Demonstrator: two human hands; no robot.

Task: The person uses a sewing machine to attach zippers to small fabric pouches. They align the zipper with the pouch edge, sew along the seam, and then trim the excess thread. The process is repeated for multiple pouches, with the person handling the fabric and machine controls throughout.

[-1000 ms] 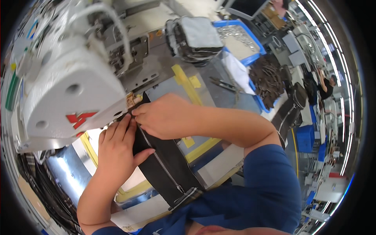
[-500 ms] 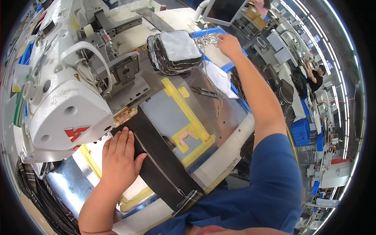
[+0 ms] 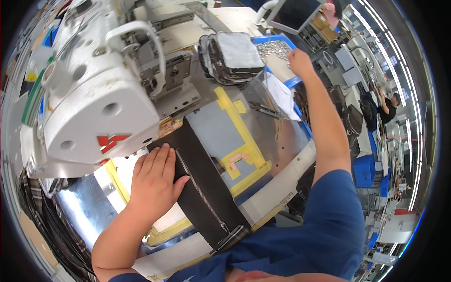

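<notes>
My left hand [image 3: 157, 181] lies flat, fingers out, on a black fabric strip [image 3: 206, 209] beside its long metal zipper [image 3: 192, 178], under the head of a white sewing machine [image 3: 101, 120]. The strip's lower end has a plaid edge. My right hand [image 3: 298, 63] reaches to a blue tray [image 3: 289, 41] holding many small silver metal pieces [image 3: 272, 48]; its fingers are curled, and what they hold, if anything, is hidden. The strip rests over a metal work plate with yellow tape [image 3: 246, 145].
A stack of padded grey-and-black pieces [image 3: 239, 51], a white cloth [image 3: 277, 96] and dark tongs [image 3: 263, 109] sit at back right. Dark plaid fabric [image 3: 44, 221] hangs at left. A co-worker [image 3: 387, 108] works beyond at right, near blue bins [image 3: 364, 171].
My right hand has left the strip beside my left hand and moved up and right to the tray of metal pieces. My left hand stays on the strip.
</notes>
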